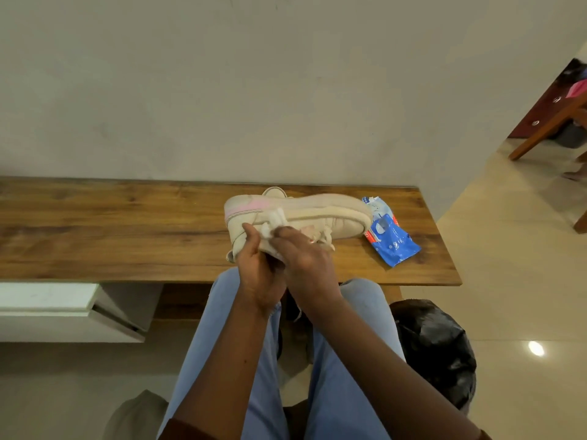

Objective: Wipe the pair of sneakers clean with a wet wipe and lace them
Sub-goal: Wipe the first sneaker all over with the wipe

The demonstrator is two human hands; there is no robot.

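One cream sneaker with pink heel patch (317,214), tipped on its side on the wooden desk (127,230) — left grip (255,268) curled round its heel end. Right grip (306,257) holds one crumpled white wet wipe (273,221) against it. One blue wipe pack (392,241) lies right of both grips, by the toe.

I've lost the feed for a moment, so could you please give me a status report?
Left grip holds sneaker at heel, shoe on its side. Right grip presses wet wipe on upper. Wipe pack by toe, not in the way.
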